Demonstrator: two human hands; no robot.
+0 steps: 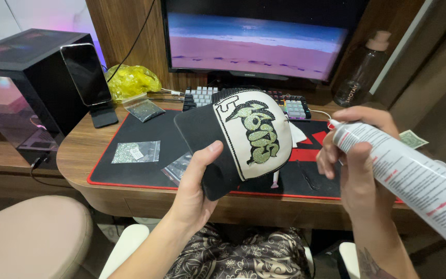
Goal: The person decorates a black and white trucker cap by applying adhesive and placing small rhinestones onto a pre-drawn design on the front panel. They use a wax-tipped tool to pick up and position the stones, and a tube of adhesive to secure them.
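One cap (pixel 243 137), one glue tube (pixel 414 178), three rhinestone bags (pixel 136 152).

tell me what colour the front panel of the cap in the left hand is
Cream-white, with a glittery green stud design, on the black fabric cap held by the left hand; the head view shows it.

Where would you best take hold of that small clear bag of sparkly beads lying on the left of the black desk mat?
Probably by its upper edge, coming straight down from above. The clear bag lies flat on the desk mat, with nothing on it. Its beads sit in the middle, so the thin rim pinches most easily. The left hand holds the cap and the right hand a white tube.
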